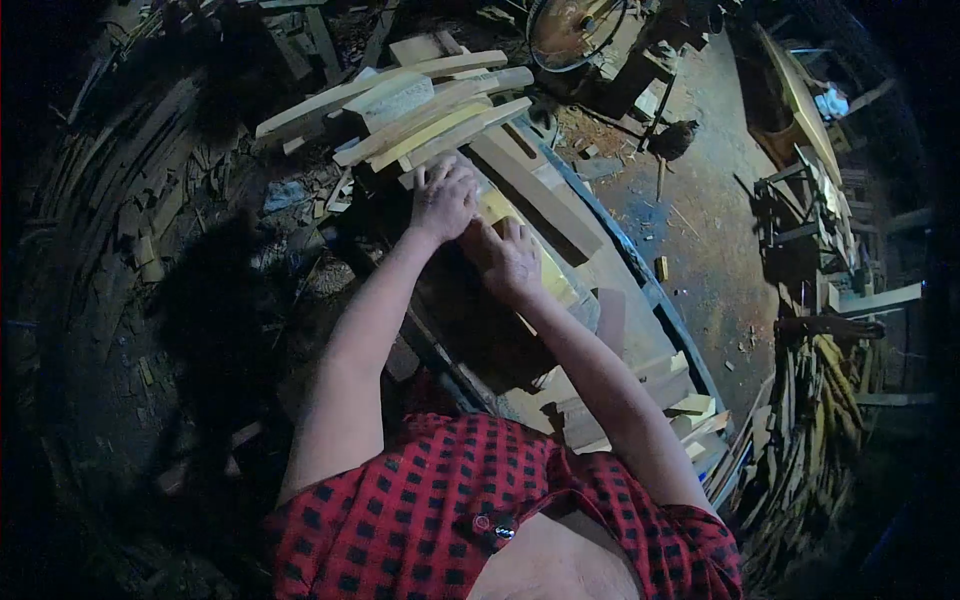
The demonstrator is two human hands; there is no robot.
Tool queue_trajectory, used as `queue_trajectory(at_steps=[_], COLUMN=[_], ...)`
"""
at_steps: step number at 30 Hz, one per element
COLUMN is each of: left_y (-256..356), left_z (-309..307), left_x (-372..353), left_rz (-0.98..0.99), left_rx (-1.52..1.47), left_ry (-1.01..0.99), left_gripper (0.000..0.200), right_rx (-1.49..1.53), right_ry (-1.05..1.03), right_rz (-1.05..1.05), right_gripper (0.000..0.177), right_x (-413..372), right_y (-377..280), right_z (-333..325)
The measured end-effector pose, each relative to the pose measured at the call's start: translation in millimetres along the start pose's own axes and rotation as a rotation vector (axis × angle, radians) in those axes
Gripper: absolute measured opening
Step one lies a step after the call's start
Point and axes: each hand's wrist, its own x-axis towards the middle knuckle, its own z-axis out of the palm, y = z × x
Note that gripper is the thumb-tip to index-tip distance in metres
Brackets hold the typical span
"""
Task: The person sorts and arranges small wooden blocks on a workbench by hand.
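Note:
My left hand is in front, its fingers curled down near the far end of a pale yellow wooden board. Just behind it, my right hand is closed over the same board. A reddish-brown piece shows between the two hands; its kind is mostly hidden by the fingers. What my left hand grips under its palm I cannot see. The board lies lengthwise on a long workbench with a blue edge. A thick brown plank lies alongside it on the right.
Several cut wooden pieces are stacked across the bench's far end. More offcuts lie at its near right. A round fan-like wheel stands beyond. Wood strips are heaped on the right, and scraps litter the dark floor on the left.

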Motion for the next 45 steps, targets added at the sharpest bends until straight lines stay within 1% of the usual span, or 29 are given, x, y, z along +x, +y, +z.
queue_trajectory(at_steps=[2, 3, 7, 10, 11, 14, 16, 18, 19, 20, 21, 23, 24, 26, 28, 29, 32, 33, 35, 37, 38, 40, 41, 42, 44, 45], left_y=[27, 47, 127, 167, 172, 168, 151, 123, 106, 85, 66, 31, 20, 9, 7, 10, 24, 38, 75, 116, 136, 171, 184, 192, 191, 185], left_z=[-3, -5, -7, -12, -10, -10, -5, 4, 11, 14, 11, 22, 22, 23, 25, 27, 32, 29, 30, 43, 52, 43, 39, 35, 25, 22], left_x=[-18, -30, -75, -90, -93, -89, -77, -52, -37, -19, 0, 26, 38, 52, 54, 52, 42, 36, 18, -5, -17, -37, -46, -54, -62, -64], left_rz=[0.012, 0.016, 0.007, 0.015, 0.027, 0.036, 0.047, 0.022, 0.034, 0.050, 0.038, 0.047, 0.042, 0.023, 0.022, 0.015, 0.035, 0.041, 0.062, 0.093, 0.107, 0.140, 0.147, 0.155, 0.175, 0.194], left_rx=[0.005, -0.007, -0.069, -0.148, -0.181, -0.251, -0.273, -0.167, -0.163, -0.095, -0.104, -0.085, -0.068, -0.051, -0.039, -0.026, -0.021, -0.074, -0.081, -0.113, -0.140, -0.206, -0.218, -0.230, -0.208, -0.250], left_ry=[-0.019, -0.026, -0.096, -0.161, -0.122, -0.143, -0.103, -0.140, 0.020, 0.025, -0.012, 0.034, -0.039, -0.109, -0.075, -0.040, -0.058, -0.100, -0.108, -0.114, -0.109, -0.194, -0.199, -0.204, -0.179, -0.150], left_gripper=[0.021, 0.020, 0.021, 0.023, 0.024, 0.023, 0.024, 0.023, 0.020, 0.018, 0.018, 0.017, 0.019, 0.021, 0.022, 0.023, 0.025, 0.026, 0.025, 0.025, 0.025, 0.027, 0.028, 0.029, 0.028, 0.027], right_rx=[0.024, 0.021, 0.010, 0.003, 0.003, 0.025, 0.014, 0.002, -0.008, 0.022, 0.054, 0.018, 0.018, -0.043, -0.041, -0.040, -0.011, -0.013, 0.044, 0.005, -0.056, -0.117, -0.092, -0.067, -0.071, -0.071], right_ry=[0.071, 0.073, -0.042, -0.017, -0.016, -0.015, 0.028, -0.007, -0.039, -0.015, 0.009, -0.003, -0.004, -0.044, -0.017, 0.007, 0.014, 0.019, 0.032, 0.037, 0.076, 0.120, 0.081, 0.043, 0.062, 0.075], right_rz=[-0.036, -0.033, -0.006, 0.028, 0.027, 0.052, 0.064, 0.089, 0.111, 0.093, 0.075, 0.072, 0.071, 0.122, 0.111, 0.096, 0.094, 0.097, 0.116, 0.126, 0.121, 0.111, 0.172, 0.232, 0.223, 0.218], right_gripper=[0.080, 0.080, 0.082, 0.079, 0.079, 0.078, 0.053, 0.054, 0.055, 0.055, 0.055, 0.057, 0.057, 0.074, 0.073, 0.072, 0.069, 0.069, 0.065, 0.061, 0.061, 0.062, 0.062, 0.062, 0.062, 0.063], right_x=[-34, -53, -137, -179, -183, -175, -155, -115, -91, -65, -39, 2, 18, 36, 37, 32, 11, -2, -41, -86, -110, -149, -164, -175, -184, -180], right_y=[10, 14, 35, 45, 46, 44, 42, 39, 37, 33, 29, 33, 35, 39, 39, 40, 43, 45, 50, 53, 59, 63, 63, 61, 56, 53], right_z=[-2, -10, -41, -53, -56, -61, -58, -49, -45, -42, -38, -23, -17, -4, -3, -4, -12, -16, -28, -50, -52, -57, -61, -63, -60, -59])
